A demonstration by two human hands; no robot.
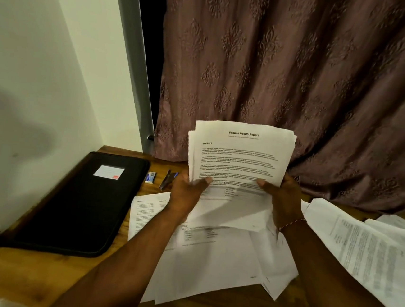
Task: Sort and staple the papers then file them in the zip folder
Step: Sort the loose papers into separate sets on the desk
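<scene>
Two hands, left hand (188, 191) and right hand (283, 198), gripping a raised sheaf (239, 154) at frame centre, loose papers (210, 265) below, closed black zip folder (78, 203) lower left, contents unseen, stapler (166, 179) beside it.

Both hands lift sheaf of papers (239, 154) upright above wooden desk (37, 268), top sheet headed "Sample Health Report"; left hand (188, 191) grips lower left edge, right hand (283, 198) lower right edge, thumbs on front; loose sheets (211, 260) spread on desk beneath sheaf; black zip folder (80, 203) flat, well left of sheaf; stapler (167, 178) and small staple box (151, 177) between folder and sheaf; patterned curtain (303, 76) behind sheaf.
</scene>
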